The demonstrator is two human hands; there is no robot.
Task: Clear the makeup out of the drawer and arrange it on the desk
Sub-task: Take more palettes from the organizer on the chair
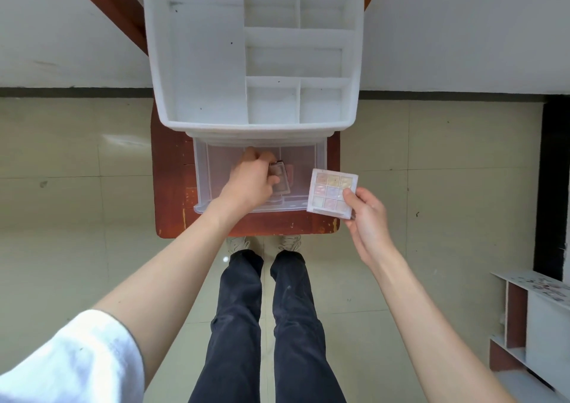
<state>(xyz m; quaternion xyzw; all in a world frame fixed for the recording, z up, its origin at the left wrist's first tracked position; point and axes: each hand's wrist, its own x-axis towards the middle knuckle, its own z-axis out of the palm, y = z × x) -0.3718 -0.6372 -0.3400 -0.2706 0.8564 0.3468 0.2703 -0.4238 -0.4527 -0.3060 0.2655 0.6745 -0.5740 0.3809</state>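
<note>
Head view: left hand (pixel 251 180) in drawer (pixel 202 183) grasping compact (pixel 280 177); right hand (pixel 367 214) pinching palette (pixel 331 191) aside, freeing reach.

Small reddish-brown wooden desk (pixel 172 217) under a white compartmented organizer (pixel 203 63), clear drawer (pixel 200 168) out.

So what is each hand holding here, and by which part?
Right hand pinches the square nine-pan eyeshadow palette at its near right corner. Left hand grips a small clear-lidded compact by its left edge, inside the clear plastic drawer.
</note>
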